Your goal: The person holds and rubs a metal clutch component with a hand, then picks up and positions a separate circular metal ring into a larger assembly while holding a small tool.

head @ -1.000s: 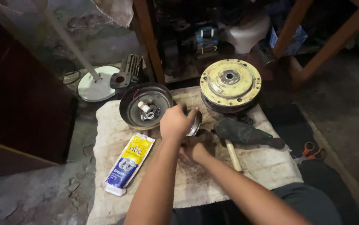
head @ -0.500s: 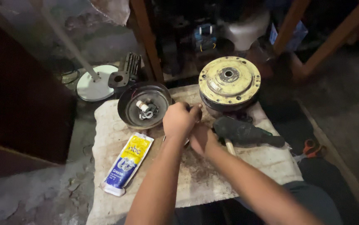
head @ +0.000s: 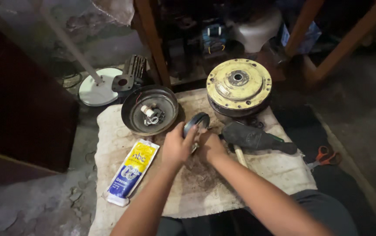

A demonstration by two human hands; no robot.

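Where both hands (head: 194,146) meet: blue-yellow pouch (head: 131,171) (flat) leftward.

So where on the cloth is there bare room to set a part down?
The cloth is bare at its right, below the dark tool, and along its left edge above the tube. It is crowded up top: round pan, yellow disc, and the left hand and right hand holding a small round part.

Single head cam, looks steeply down, close over cloth (head: 205,183).
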